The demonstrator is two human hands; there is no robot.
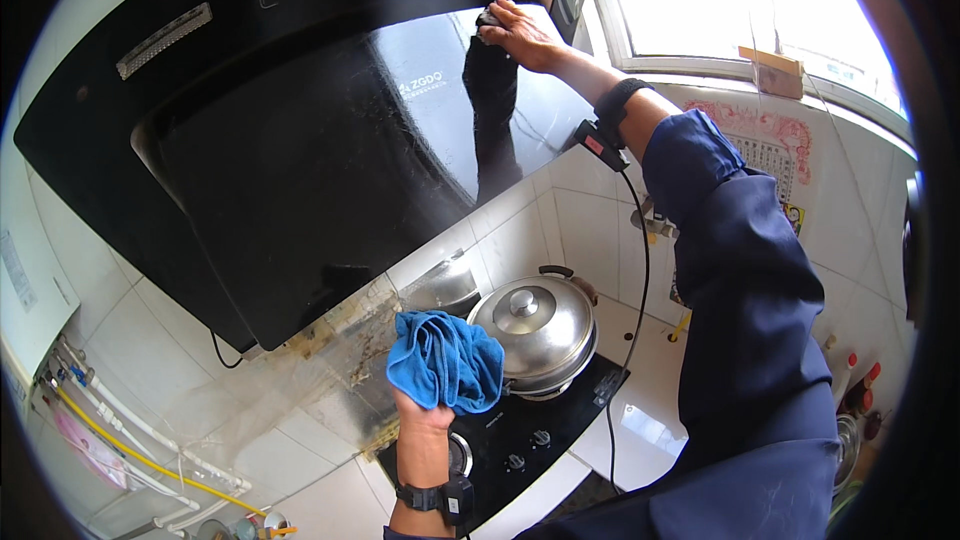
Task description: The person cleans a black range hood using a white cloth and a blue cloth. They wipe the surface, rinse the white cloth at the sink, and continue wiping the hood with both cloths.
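My right hand (525, 34) is pressed to the upper right of the glossy black panel of a range hood (285, 142). Its fingers are closed around a small, dark scrubbing pad (489, 19), mostly hidden by the hand, so its exact kind is unclear. Wet-looking streaks and the dark reflection of my arm show on the panel. Lower down, my left hand (424, 411) holds up a bunched blue cloth (446, 360), which covers most of the fingers. The cloth is above the black gas stove (517, 457), in front of a lidded steel pan (536, 330).
A window (735, 0) is at upper right, with a small block (778, 73) on its sill. A black cable (643, 262) hangs from my right wrist device. White pipes and a yellow hose (142, 442) run along the left wall. Red-capped bottles (862, 382) stand at right.
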